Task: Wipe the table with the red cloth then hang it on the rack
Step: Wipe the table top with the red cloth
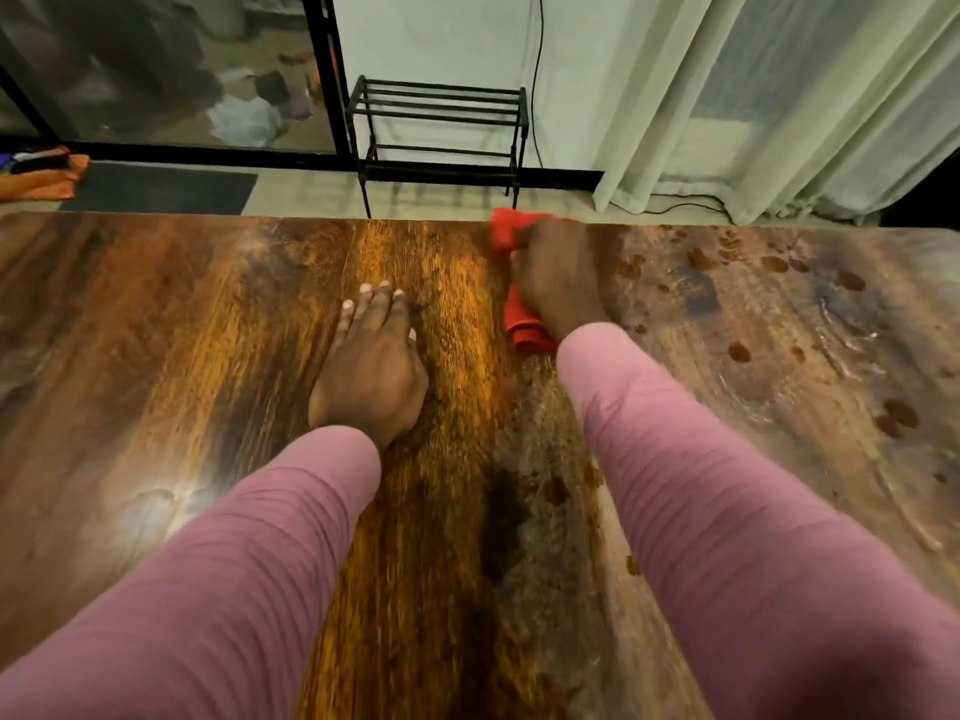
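A dark wooden table [156, 330] fills the lower view. My right hand [558, 280] presses a bunched red cloth [522, 327] onto the table near its far edge; the cloth shows above and below the hand, and its middle is hidden under the palm. My left hand [371, 363] lies flat on the table to the left, fingers together, holding nothing. Both arms wear pink sleeves. A black metal rack [439, 114] with two tiers of bars stands on the floor beyond the table, against the white wall.
Wet spots and smears [737, 350] cover the right part of the table. Pale curtains [779, 96] hang at the right. A glass door with a black frame [327, 75] is at the left, with a dark mat [161, 188] and orange fabric [44, 176] on the floor.
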